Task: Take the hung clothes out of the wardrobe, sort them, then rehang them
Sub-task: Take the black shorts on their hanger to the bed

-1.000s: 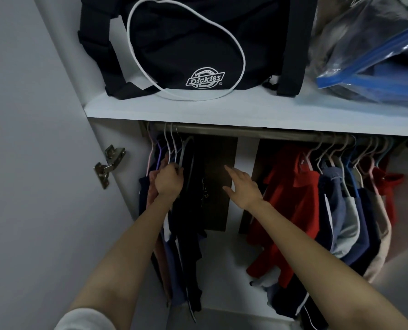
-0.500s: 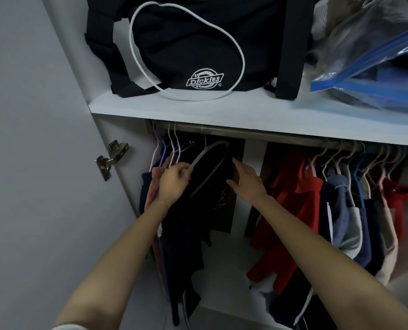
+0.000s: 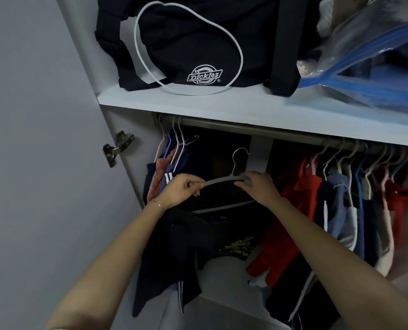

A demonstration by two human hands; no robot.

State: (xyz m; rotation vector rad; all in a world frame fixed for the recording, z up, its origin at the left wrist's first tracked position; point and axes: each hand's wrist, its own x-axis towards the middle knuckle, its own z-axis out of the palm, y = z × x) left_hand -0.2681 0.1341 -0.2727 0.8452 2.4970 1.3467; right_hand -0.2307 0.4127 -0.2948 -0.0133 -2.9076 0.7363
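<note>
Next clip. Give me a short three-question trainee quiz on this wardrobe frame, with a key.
1. True or false: the grey hanger is hooked over the rail.
2. What sits on the shelf above the rail? A) black bag B) shoe box C) folded towels
3. Which hands grip the hanger carrying the black garment?
Key: 1 false, its hook hangs free below the rail. 2 A. 3 both, the left hand and the right hand.
</note>
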